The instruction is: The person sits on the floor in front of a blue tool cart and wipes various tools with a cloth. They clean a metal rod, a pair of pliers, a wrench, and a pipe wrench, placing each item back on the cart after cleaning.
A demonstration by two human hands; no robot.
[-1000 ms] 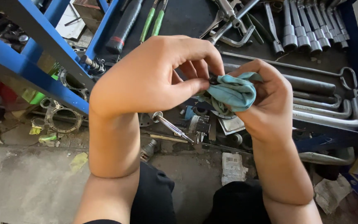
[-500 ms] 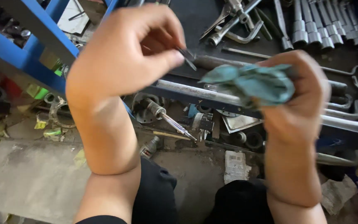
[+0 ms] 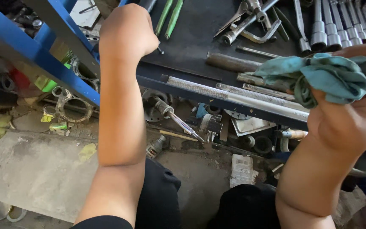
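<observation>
Left hand (image 3: 128,32) reaches out over the black tool tray (image 3: 191,38), fingers curled tight around a thin dark metal pin (image 3: 160,51) whose tip pokes out below the fist, near the two green-handled tools (image 3: 169,15). Right hand (image 3: 352,114) is raised at the right, fingers clamped on a bunched teal cloth rag (image 3: 318,76), above the long grey steel bar (image 3: 238,95) along the tray's front edge. Rag looks soft, light, floppy, so best gripped in a wad; pin seems stiff, small, easily dropped, best pinched mid-shaft.

The rag (image 3: 318,76) is soft, crumpled teal cloth, matt and grubby. The wrenches (image 3: 331,25) are dull grey metal, the worktop (image 3: 191,38) matt black, the frame (image 3: 34,51) chipped blue-painted steel, the floor (image 3: 30,169) rough concrete.
</observation>
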